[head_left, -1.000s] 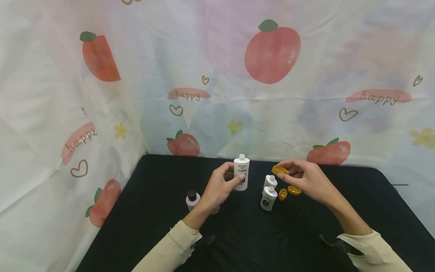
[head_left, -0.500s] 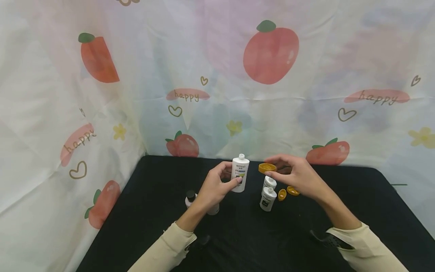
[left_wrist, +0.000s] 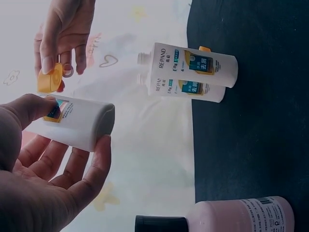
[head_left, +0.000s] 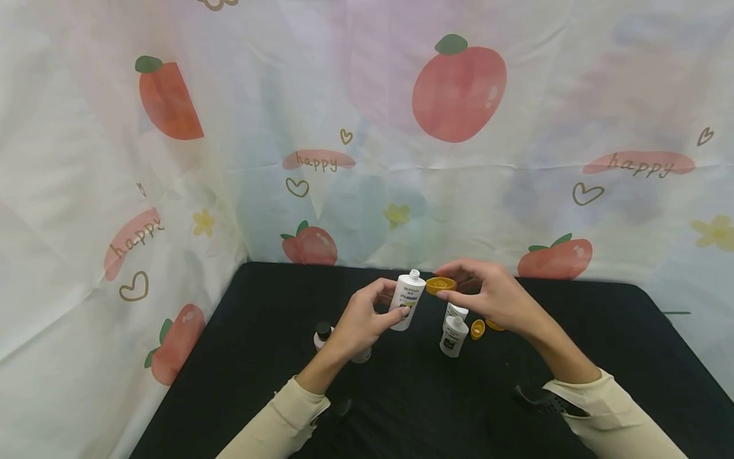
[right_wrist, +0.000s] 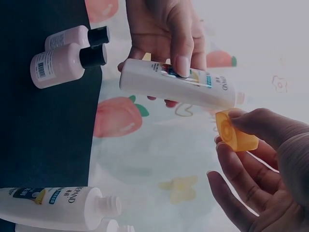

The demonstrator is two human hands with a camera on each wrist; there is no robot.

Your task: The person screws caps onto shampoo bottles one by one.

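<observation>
Gripping a white bottle point(head_left: 410, 293) is the left hand point(head_left: 364, 317), while the right hand point(head_left: 492, 294) pinches a yellow cap point(head_left: 439, 286).

A pale fruit-printed cloth point(head_left: 367, 76) hangs behind the black counter point(head_left: 229, 382), on whose left part two pink bottles point(right_wrist: 57, 66) with black caps point(right_wrist: 93, 55) stand close together.

Your right hand point(head_left: 500, 294) now holds the yellow cap point(head_left: 440, 285) further toward 9 o'clock than a second ago, just beside the white bottle point(head_left: 408, 290). Your left hand point(head_left: 361, 319) tips that bottle, upright before, so its neck sits lower, leaning toward 1 o'clock.
</observation>
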